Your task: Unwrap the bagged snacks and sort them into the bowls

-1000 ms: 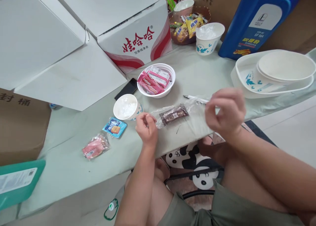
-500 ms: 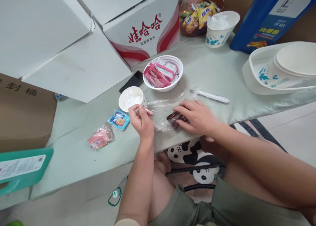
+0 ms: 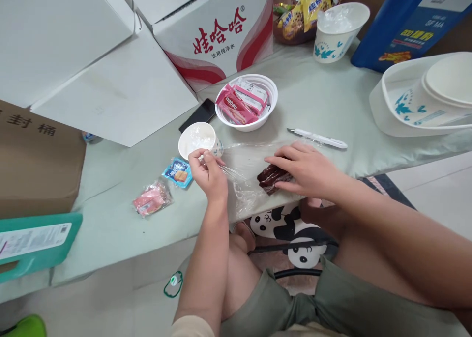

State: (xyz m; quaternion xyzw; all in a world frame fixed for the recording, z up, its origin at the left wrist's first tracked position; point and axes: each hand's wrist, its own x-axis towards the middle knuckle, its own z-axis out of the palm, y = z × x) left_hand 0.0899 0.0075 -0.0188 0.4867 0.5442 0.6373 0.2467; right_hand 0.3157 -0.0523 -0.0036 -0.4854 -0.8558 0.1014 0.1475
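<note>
My left hand is closed in a pinch on the edge of a clear plastic bag, beside a paper cup with clear film in it. The bag is stretched across to my right hand, whose fingers curl over a dark brown wrapped packet. That packet appears to lie within the clear film, and its right end is hidden under the hand. Left of my left hand are a blue snack packet and a pink snack in clear wrap.
A white bowl of pink packets stands behind the bag, near a phone. A white pen lies beyond my right hand. White boxes are at the back, a white tray with cups at right, a green board at left.
My right hand has shifted slightly right with the brown packet, away from my left hand. The clear bag between the hands is stretched wider.
</note>
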